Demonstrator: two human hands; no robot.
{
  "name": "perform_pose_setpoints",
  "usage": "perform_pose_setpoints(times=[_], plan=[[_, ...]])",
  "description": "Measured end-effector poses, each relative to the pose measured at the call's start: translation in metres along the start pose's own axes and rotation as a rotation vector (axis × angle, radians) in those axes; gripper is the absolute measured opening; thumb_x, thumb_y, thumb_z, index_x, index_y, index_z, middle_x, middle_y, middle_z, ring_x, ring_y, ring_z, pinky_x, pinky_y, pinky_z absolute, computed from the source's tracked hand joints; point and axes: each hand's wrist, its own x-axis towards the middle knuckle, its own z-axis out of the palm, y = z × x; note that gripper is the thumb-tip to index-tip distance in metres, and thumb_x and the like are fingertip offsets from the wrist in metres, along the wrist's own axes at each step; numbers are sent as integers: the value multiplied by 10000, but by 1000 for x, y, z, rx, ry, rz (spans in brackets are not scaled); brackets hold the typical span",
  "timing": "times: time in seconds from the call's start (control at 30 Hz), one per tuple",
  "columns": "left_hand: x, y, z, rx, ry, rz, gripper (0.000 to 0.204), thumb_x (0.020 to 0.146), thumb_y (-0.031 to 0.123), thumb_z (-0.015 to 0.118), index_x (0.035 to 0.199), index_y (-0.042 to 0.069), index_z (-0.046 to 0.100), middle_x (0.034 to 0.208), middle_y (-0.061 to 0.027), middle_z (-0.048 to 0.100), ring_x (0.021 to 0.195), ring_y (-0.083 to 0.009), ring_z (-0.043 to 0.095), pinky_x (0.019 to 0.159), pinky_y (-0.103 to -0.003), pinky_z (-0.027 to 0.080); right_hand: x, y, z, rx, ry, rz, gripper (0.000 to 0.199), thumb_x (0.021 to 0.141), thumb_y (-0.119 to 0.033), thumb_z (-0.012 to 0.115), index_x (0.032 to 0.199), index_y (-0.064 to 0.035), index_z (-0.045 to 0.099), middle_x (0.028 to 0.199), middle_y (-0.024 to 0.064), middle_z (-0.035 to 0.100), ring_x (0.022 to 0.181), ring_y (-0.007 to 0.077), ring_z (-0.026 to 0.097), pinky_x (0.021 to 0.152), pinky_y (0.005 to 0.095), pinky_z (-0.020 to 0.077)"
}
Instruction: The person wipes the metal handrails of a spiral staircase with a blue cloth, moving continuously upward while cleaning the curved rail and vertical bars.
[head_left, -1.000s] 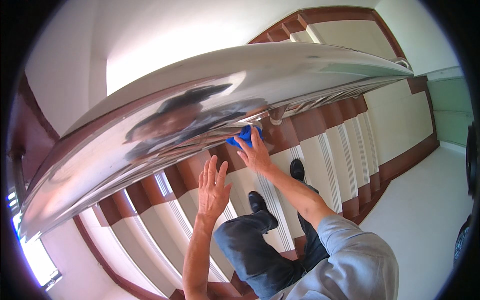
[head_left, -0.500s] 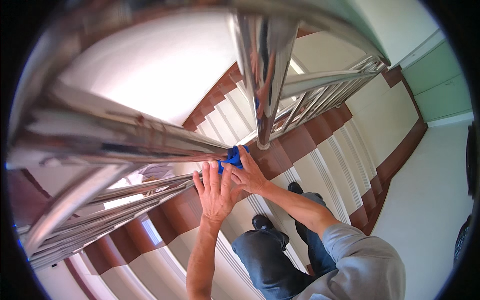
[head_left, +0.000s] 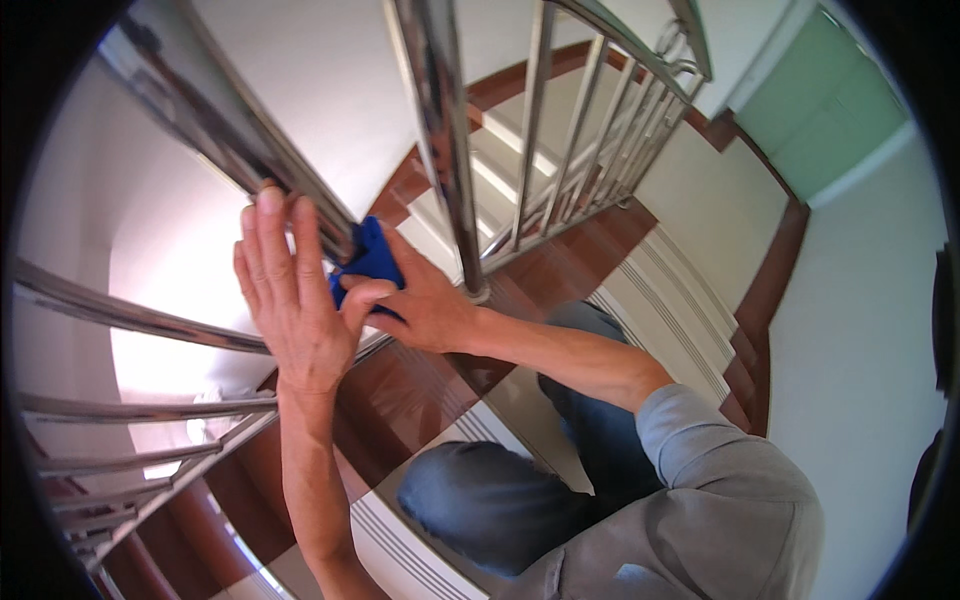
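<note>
A blue cloth (head_left: 374,254) is wrapped around the lower part of a shiny metal post (head_left: 235,115) of the stair railing. My right hand (head_left: 432,300) grips the cloth and presses it to the post from the right, its fingertips partly hidden by the cloth. My left hand (head_left: 300,295) is on the post's other side, fingers stretched upward along the metal and palm turned away. Its thumb reaches across toward my right hand, near the cloth. Whether the left palm touches the post cannot be made out.
A second metal post (head_left: 440,150) stands just right of the cloth. Horizontal rails (head_left: 150,410) run off to the left, and upright bars (head_left: 580,130) go up at the back right. My bent knees (head_left: 490,500) are over cream-and-brown steps (head_left: 680,300). A green door (head_left: 825,120) is at the far right.
My view has come lower and closer, with my knees now more bent. Both hands appear further left, still at the post; my left hand reaches higher beside the cloth.
</note>
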Motion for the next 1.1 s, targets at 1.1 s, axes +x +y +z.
perform_pose_setpoints(times=[1.1], plan=[[-149, 16, -7, -241, -130, -279, 799, 996, 601, 702, 1638, 152, 545, 1761, -271, 361, 1565, -518, 418, 1206, -624, 415, -152, 64, 77, -267, -254, 247, 701, 955, -258, 837, 1606, -214, 579, 1711, 376, 266, 1530, 577, 409, 1238, 534, 437]])
